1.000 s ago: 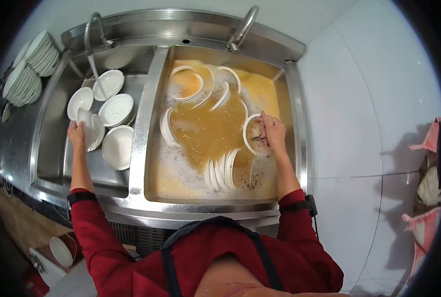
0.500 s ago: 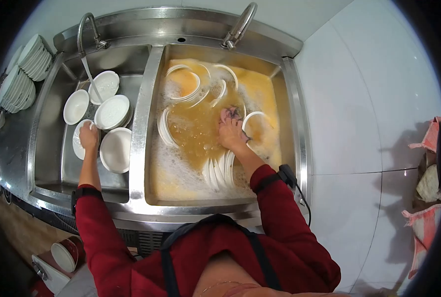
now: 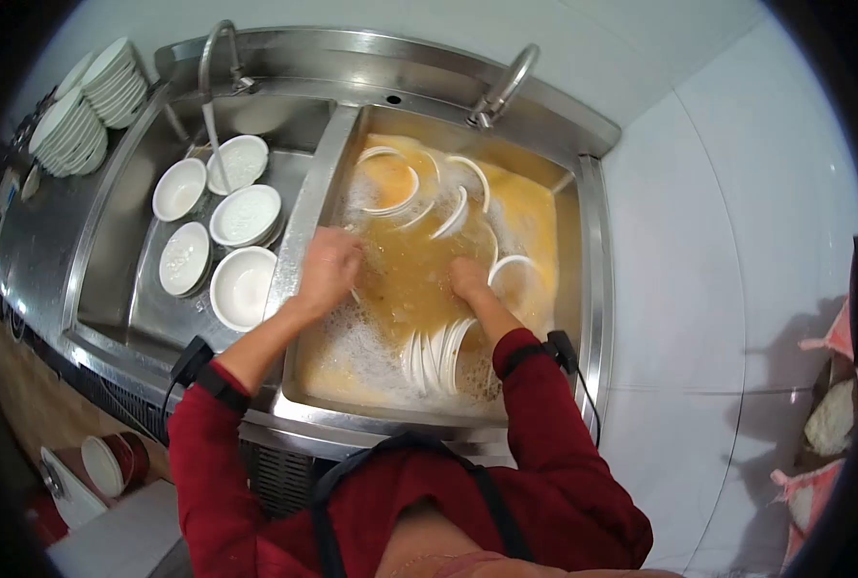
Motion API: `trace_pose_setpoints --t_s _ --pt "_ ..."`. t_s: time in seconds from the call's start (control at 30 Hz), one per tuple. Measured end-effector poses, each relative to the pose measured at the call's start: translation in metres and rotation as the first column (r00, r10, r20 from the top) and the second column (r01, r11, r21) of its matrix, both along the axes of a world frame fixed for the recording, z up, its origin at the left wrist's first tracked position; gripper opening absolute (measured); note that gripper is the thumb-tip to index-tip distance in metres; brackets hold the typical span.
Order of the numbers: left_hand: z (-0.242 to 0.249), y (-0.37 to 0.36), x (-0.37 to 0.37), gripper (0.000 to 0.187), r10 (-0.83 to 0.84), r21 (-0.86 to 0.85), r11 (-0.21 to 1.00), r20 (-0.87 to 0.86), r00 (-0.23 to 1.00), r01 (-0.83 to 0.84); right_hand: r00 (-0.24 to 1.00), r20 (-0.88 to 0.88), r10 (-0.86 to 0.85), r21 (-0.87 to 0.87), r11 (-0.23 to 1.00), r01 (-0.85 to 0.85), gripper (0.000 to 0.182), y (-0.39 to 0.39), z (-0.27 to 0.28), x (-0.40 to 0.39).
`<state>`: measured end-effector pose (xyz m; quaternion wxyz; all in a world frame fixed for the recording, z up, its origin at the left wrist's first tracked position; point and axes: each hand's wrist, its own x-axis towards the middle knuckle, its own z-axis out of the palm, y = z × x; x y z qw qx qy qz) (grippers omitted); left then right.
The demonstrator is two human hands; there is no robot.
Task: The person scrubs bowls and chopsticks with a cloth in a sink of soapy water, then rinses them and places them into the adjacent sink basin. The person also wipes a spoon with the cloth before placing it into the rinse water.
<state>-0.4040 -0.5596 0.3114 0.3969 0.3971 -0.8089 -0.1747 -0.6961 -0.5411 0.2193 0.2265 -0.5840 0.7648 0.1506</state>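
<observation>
My left hand is at the left side of the right basin, by the divider, its fingers curled down at the soapy water over bowls that are mostly hidden. My right hand dips into the cloudy orange water; its fingers are under the surface, so what they hold is hidden. Just right of it a white bowl shows its rim. Below it, several white bowls stand on edge in the water. In the left basin, white bowls sit in groups, with water running onto one.
A running faucet arches over the left basin and a second faucet stands behind the right one. Stacked plates stand on the left counter. A steel divider separates the basins. Cloths hang at the far right.
My left hand has left the bowl in the left basin and moved right over the divider. My right hand has sunk deeper, and the dark cloth-like thing is out of sight. The view has shifted.
</observation>
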Motion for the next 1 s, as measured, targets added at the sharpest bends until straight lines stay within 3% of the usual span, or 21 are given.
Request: trace_pose_setpoints --t_s 0.07,0.1,0.13,0.17,0.2,0.23,0.27,0.3,0.33,0.37,0.4,0.47,0.57,0.6,0.67,0.7,0.73,0.77,0.83,1.0 --pt "-0.022 0.013 -0.030 0.009 -0.186 0.143 0.976 0.149 0.971 0.165 0.970 0.240 -0.049 -0.201 0.975 0.099 0.037 -0.004 -0.041 -0.008" --pt "-0.046 0.016 -0.048 0.011 -0.162 0.105 0.986 0.392 0.906 0.131 0.966 0.258 -0.008 -0.323 0.942 0.094 0.045 -0.005 -0.065 -0.010" --pt "-0.069 0.019 -0.065 0.014 -0.121 0.138 0.989 0.483 0.867 0.061 0.949 0.315 -0.020 -0.317 0.940 0.125 0.053 -0.006 -0.070 -0.011" --pt "-0.051 0.025 -0.074 0.016 -0.139 0.222 0.975 0.581 0.802 0.008 0.938 0.345 -0.025 -0.303 0.943 0.137 0.052 -0.006 -0.066 -0.007" --pt "-0.059 0.024 -0.078 0.019 -0.158 0.200 0.979 0.592 0.790 0.047 0.934 0.354 -0.049 -0.267 0.952 0.151 0.050 -0.004 -0.056 -0.007" --pt "-0.072 0.017 -0.085 0.020 -0.261 0.326 0.944 0.631 0.731 0.056 0.930 0.361 -0.072 -0.242 0.956 0.168 0.049 -0.002 -0.045 -0.007" --pt "-0.080 0.012 -0.089 0.022 -0.249 0.332 0.943 0.687 0.683 0.009 0.924 0.371 -0.090 -0.223 0.958 0.183 0.048 0.000 -0.030 -0.007" --pt "-0.081 0.012 -0.090 0.037 -0.259 0.361 0.932 0.732 0.630 -0.036 0.778 0.613 -0.141 -0.209 0.920 0.331 0.045 0.002 -0.026 -0.007" --pt "-0.102 0.014 -0.098 0.044 -0.111 0.288 0.947 0.710 0.695 -0.143 0.927 0.373 -0.041 -0.358 0.915 0.184 0.036 0.006 0.001 0.004" --pt "-0.124 0.009 -0.099 0.054 0.031 0.219 0.946 0.675 0.737 -0.240 0.931 0.363 0.035 -0.369 0.923 0.109 0.029 -0.005 -0.033 -0.022" --pt "-0.119 0.002 -0.091 0.054 0.058 0.212 0.938 0.688 0.724 -0.276 0.912 0.401 0.086 -0.401 0.911 0.091 0.027 -0.007 -0.029 -0.018" --pt "-0.098 0.004 -0.088 0.055 -0.105 0.536 0.805 0.552 0.827 -0.255 0.891 0.435 0.133 -0.435 0.897 0.079 0.025 0.002 0.001 -0.014" --pt "-0.078 0.001 -0.086 0.046 -0.044 0.651 0.705 0.435 0.899 -0.281 0.940 0.322 0.111 -0.447 0.893 0.047 0.026 0.017 0.034 0.001" --pt "-0.080 0.000 -0.089 0.046 -0.035 0.645 0.708 0.437 0.899 -0.286 0.933 0.333 0.138 -0.554 0.829 0.075 0.028 0.024 0.033 -0.002" --pt "-0.093 0.000 -0.098 0.028 0.255 0.437 0.787 0.413 0.874 -0.436 0.922 0.346 0.175 -0.658 0.746 0.106 0.030 0.031 0.027 -0.008" --pt "-0.089 -0.001 -0.094 0.028 0.262 0.429 0.788 0.414 0.872 -0.441 0.768 0.621 0.158 -0.606 0.718 0.342 0.026 0.034 0.027 -0.010" --pt "-0.084 -0.002 -0.092 0.025 0.177 0.496 0.785 0.396 0.901 -0.372 0.533 0.832 0.156 -0.479 0.687 0.547 0.022 0.035 0.028 -0.012" --pt "-0.080 -0.003 -0.091 0.022 0.091 0.560 0.771 0.372 0.924 -0.301 0.532 0.831 0.164 -0.484 0.685 0.545 0.022 0.034 0.028 -0.014" --pt "-0.079 -0.003 -0.092 0.021 0.115 0.505 0.803 0.389 0.914 -0.316 0.423 0.905 0.051 -0.306 0.768 0.562 0.026 0.040 0.037 -0.013" --pt "-0.070 0.001 -0.092 0.020 0.139 0.469 0.800 0.460 0.877 -0.373 0.434 0.898 0.075 -0.291 0.840 0.458 0.026 0.035 -0.002 -0.030"
